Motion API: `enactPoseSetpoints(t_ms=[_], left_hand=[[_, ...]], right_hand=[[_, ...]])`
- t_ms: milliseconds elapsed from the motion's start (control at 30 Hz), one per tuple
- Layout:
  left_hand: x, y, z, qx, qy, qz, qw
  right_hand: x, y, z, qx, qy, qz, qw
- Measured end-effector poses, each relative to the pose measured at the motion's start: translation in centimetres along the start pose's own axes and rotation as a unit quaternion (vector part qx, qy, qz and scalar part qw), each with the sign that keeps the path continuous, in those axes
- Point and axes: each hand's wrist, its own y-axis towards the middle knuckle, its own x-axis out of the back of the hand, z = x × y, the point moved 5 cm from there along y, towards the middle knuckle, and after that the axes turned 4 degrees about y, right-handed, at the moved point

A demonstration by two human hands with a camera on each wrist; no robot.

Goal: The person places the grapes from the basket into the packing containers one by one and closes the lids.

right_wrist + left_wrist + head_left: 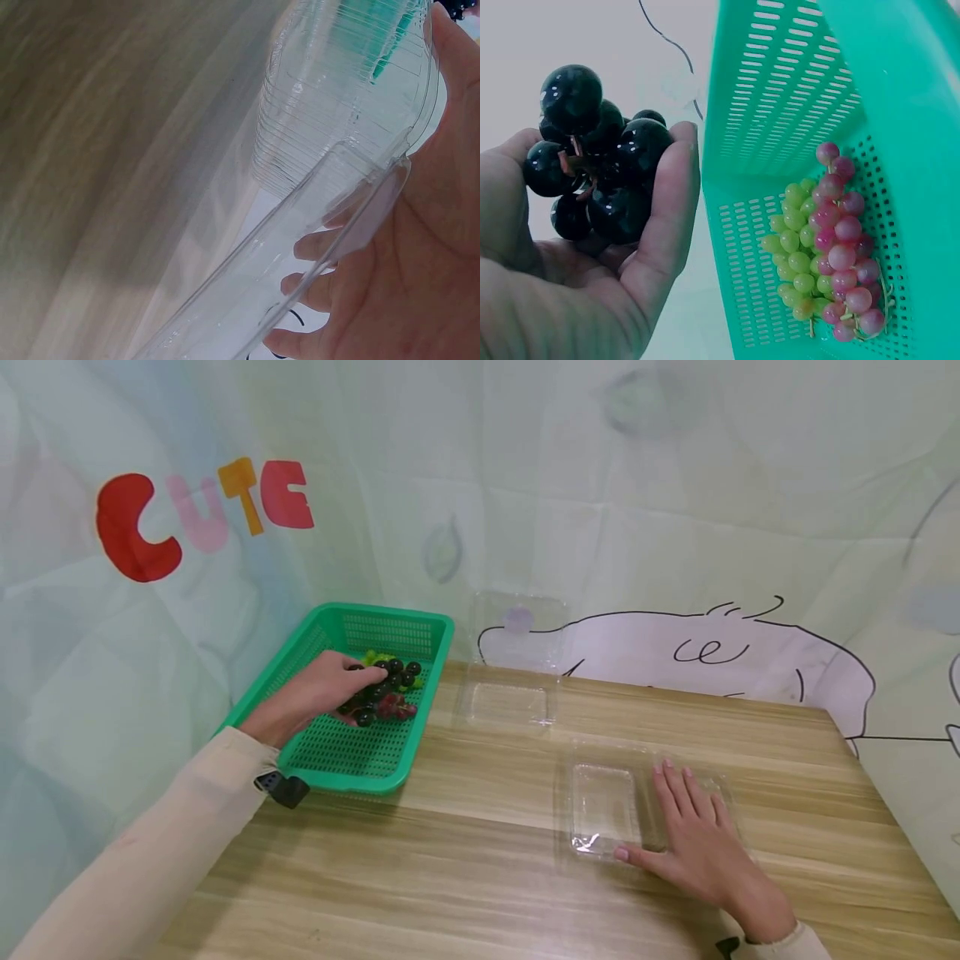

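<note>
My left hand [318, 687] grips a bunch of black grapes [622, 161] over the green basket [347, 783], with the fingers curled round the fruit. Inside that basket lie a bunch of green grapes [796, 244] and a bunch of reddish-pink grapes [843, 255], side by side. On the table, a hinged clear plastic box [603, 810] stands with its lid folded out to the right. My right hand [697, 839] rests flat on this lid, fingers straight and spread, and its thumb reaches the box's near edge.
Another clear plastic box [510, 703] stands farther back on the wooden table [450, 877], its lid upright near the back wall. A printed cloth [675, 527] hangs behind and to the left, close to the basket.
</note>
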Motion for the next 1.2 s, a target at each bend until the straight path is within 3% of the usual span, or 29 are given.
enactPoseSetpoints(t_ms=[267,1200], left_hand=[[-0.5,0.0,-0.6,0.012,-0.006,0.0,0.9999],[-3.1,-0.9,-3.6,-0.017,-0.075,0.04,0.9962]], right_hand=[[-0.1,0.0,0.1,0.0,0.002,0.002,1.0],[0.1,0.0,-0.1,-0.007,0.001,0.01,1.0]])
